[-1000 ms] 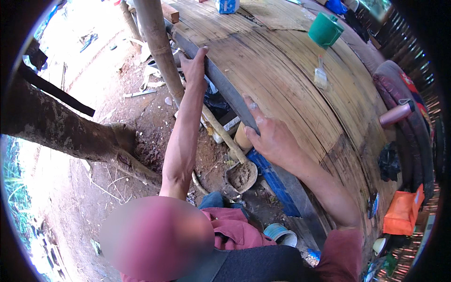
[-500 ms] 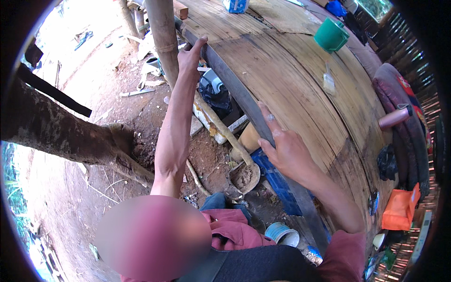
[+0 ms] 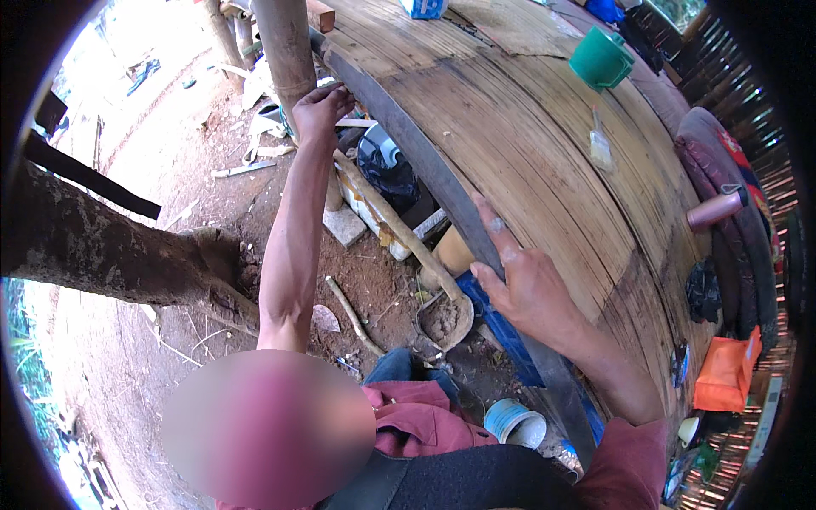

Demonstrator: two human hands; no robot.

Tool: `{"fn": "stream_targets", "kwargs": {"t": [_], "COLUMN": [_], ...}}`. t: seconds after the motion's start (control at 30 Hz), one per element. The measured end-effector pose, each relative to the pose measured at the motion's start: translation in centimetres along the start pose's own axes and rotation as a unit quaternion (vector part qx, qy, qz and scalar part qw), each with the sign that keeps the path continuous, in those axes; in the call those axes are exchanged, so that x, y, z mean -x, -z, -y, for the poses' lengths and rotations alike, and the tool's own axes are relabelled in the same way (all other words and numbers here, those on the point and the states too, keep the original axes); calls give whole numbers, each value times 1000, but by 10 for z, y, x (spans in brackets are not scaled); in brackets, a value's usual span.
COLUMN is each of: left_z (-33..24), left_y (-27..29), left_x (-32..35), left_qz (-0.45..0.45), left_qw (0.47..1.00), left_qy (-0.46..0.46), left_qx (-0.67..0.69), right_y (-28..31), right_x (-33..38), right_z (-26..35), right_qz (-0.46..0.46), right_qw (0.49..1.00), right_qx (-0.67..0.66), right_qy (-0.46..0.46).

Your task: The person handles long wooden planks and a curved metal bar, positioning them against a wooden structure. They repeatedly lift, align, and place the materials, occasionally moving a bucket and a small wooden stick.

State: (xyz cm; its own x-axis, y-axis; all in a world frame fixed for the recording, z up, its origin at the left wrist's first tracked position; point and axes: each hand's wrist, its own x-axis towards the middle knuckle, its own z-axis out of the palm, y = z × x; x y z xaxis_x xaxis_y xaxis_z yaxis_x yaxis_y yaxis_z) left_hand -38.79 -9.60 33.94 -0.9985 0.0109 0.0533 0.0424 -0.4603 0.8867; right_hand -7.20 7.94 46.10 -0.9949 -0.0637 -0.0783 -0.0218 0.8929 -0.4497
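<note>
The person's 2 hands are reaching toward 1 dark strip (image 3: pixel 429 160), which is edging the slatted platform (image 3: pixel 527 170); its long axis is running from upper left to lower right, curving in the wide view. The right hand (image 3: pixel 535 293) is the nearer, resting at the strip, its index finger extending along the upper edge and its thumb lying toward the outer side; whether its hidden fingers are grasping is impossible to tell. The left hand (image 3: pixel 319 112) is hovering near the pole (image 3: pixel 287 55), fingers curling, the strip lying just to its right; whether it is holding anything is unclear.
</note>
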Motion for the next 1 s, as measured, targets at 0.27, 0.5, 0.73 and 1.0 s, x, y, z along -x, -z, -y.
{"fn": "stream_targets", "kwargs": {"t": [0.27, 0.5, 0.73, 1.0], "left_z": [-46, -50, -38, -47], "left_y": [-22, -23, -7, -17], "left_x": [-1, -40, -78, -45], "left_qz": [18, 96, 135, 176], "left_qw": [979, 940, 931, 943], "left_qy": [85, 146, 225, 174], "left_qx": [-185, -293, -254, -224], "right_y": [-5, -13, -24, -31], "right_x": [5, 4, 8, 11], "right_z": [6, 1, 10, 10], "right_qz": [3, -11, -32, -46], "right_qw": [1000, 998, 998, 996], "right_qx": [7, 60, 53, 81], "right_qy": [-4, 13, 31, 9]}}
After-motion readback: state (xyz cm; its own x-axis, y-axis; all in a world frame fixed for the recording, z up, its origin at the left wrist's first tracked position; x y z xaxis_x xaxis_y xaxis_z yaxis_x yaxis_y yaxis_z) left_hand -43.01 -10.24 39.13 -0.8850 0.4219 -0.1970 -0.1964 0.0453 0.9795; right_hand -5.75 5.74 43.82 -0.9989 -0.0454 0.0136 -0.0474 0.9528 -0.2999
